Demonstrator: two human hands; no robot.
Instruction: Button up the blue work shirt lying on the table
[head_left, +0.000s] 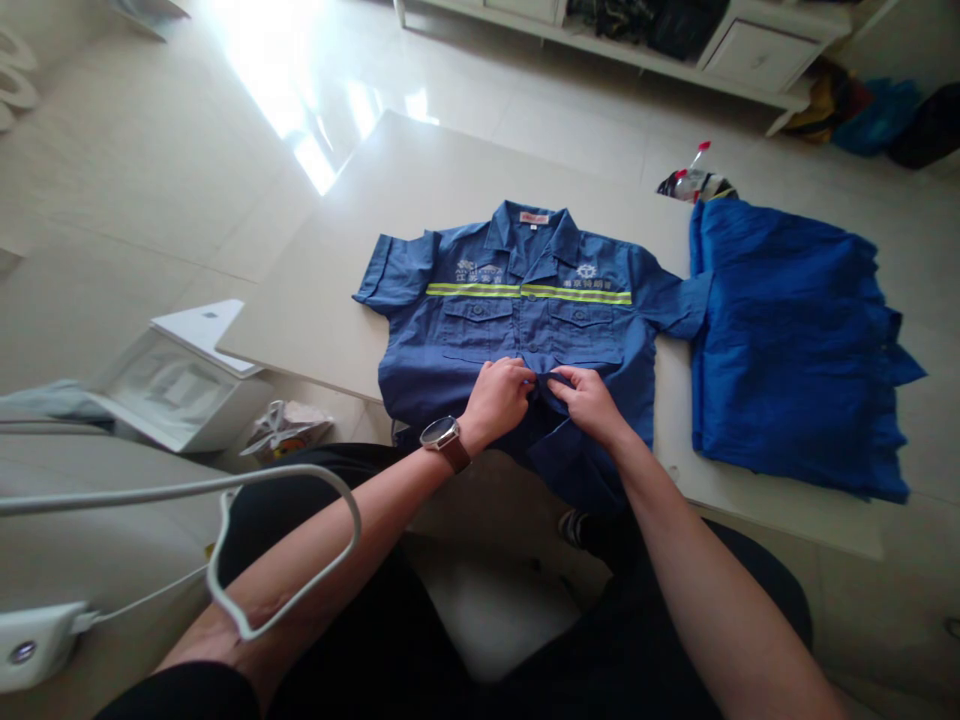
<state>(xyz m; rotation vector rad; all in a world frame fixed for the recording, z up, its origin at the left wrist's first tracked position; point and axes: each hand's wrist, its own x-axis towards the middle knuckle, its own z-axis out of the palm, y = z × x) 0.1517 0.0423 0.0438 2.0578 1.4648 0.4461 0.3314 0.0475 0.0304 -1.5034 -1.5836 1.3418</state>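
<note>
A blue short-sleeved work shirt (480, 335) lies front side up on the pale table (322, 260), its collar away from me. A yellow and silver stripe crosses its chest above two flap pockets. My left hand (501, 398), with a watch on the wrist, pinches the front edge of the shirt below the pockets. Close beside it, my right hand (589, 402) grips the other front edge between thumb and fingers. The shirt's lower part hangs over the near table edge towards my lap. Whether a button is between my fingertips is hidden.
A folded pile of brighter blue cloth (795, 350) lies at the table's right. Behind it shows a bottle with a red cap (699, 160). An open white box (187, 390) stands left of the table. A white cable (300, 470) loops over my left forearm. A white cabinet (757, 55) stands at the back.
</note>
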